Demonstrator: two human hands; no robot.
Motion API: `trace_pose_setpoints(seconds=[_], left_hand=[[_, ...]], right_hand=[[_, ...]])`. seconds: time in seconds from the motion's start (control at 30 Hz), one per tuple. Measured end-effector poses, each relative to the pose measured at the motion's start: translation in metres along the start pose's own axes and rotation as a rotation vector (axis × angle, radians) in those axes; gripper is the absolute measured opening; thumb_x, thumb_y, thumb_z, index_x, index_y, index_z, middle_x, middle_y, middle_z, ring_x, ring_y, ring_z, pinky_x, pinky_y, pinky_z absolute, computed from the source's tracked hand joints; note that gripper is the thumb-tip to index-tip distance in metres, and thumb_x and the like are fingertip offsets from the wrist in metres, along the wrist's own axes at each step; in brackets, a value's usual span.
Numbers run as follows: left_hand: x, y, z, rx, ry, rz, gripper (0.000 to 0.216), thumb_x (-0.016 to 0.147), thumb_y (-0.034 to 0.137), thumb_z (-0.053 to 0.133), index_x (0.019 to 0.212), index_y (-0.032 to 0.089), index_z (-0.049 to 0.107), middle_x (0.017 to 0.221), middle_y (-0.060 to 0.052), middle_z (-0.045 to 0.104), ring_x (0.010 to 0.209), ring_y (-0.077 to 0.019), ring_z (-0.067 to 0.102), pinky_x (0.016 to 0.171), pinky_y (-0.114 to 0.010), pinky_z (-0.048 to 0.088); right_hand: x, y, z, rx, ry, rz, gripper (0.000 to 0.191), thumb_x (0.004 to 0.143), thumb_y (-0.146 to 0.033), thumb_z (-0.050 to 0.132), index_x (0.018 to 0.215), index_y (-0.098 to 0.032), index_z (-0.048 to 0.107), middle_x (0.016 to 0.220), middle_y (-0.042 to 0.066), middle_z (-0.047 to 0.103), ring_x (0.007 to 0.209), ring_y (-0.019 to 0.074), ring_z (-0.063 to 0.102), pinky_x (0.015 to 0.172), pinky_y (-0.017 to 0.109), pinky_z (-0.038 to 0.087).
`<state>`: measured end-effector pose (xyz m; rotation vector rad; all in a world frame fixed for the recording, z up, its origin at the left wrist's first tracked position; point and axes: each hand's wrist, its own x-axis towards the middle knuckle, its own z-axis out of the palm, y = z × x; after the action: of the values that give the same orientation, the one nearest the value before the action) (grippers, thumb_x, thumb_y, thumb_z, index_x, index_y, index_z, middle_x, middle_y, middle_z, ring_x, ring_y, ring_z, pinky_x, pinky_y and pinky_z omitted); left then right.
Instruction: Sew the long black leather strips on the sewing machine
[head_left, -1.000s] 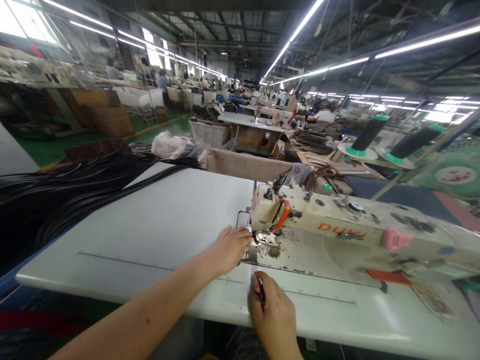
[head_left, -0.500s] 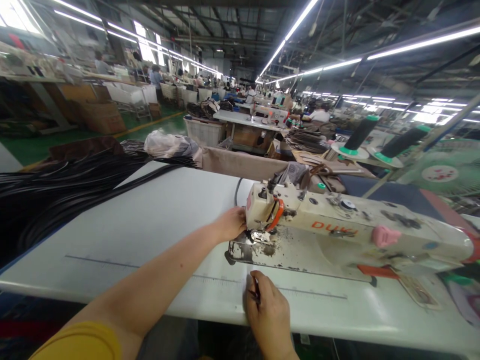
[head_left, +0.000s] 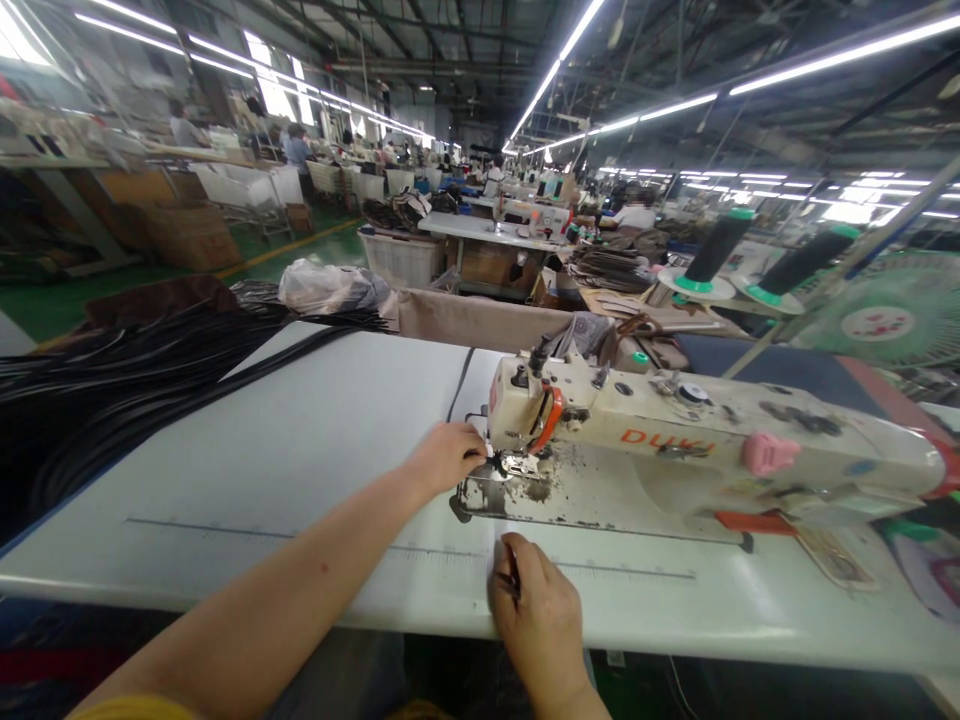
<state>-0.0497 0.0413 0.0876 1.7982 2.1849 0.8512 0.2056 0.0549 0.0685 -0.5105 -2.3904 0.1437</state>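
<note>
My left hand [head_left: 448,456] reaches to the needle end of a cream sewing machine [head_left: 600,405], its fingertips pinched together just left of the presser foot [head_left: 517,462]. What lies between those fingertips is too small to make out. Behind the hand, a narrow dark strip [head_left: 460,384] runs back across the white table [head_left: 352,400]. Near the table's front edge, my right hand [head_left: 541,610] is closed, with its fingers curled. A small dark, thin object [head_left: 510,583] shows in its grip, mostly hidden by the fingers.
Long black strips [head_left: 127,390] are heaped along the table's left side. A ruler scale [head_left: 622,573] marks the front of the tabletop. Black thread cones [head_left: 716,250] and a green fan [head_left: 892,320] stand at right. Beyond is a beige cloth-sided bin [head_left: 480,318].
My left hand has drawn slightly back and left from behind the machine head, so its fingertips now show by the presser foot. My right hand stays nearly in place. The view has shifted slightly.
</note>
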Motion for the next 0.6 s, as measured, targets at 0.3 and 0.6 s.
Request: trace_pose_setpoints(seconds=[0.3,0.6], left_hand=[[-0.013,0.014,0.006,-0.05,0.026,-0.145,0.015,0.087,0.015,0.069,0.095,0.024,0.078,0.103,-0.001,0.072,0.093,-0.0169,0.069,0.087,-0.027,0.055],[-0.029,0.043,0.016,-0.057,0.022,-0.243,0.011,0.086,0.015,0.069,0.095,0.019,0.074,0.108,-0.006,0.067,0.085,-0.0164,0.069,0.079,-0.027,0.056]], right_hand=[[-0.001,-0.001,-0.001,0.015,-0.019,0.008,0.022,0.099,-0.017,0.043,0.111,-0.017,0.062,0.077,0.002,0.065,0.063,0.0174,0.058,0.06,0.03,0.039],[-0.003,-0.001,0.004,0.028,-0.015,0.009,0.021,0.101,-0.017,0.043,0.112,-0.017,0.061,0.079,0.002,0.064,0.067,0.0182,0.06,0.063,0.03,0.04]])
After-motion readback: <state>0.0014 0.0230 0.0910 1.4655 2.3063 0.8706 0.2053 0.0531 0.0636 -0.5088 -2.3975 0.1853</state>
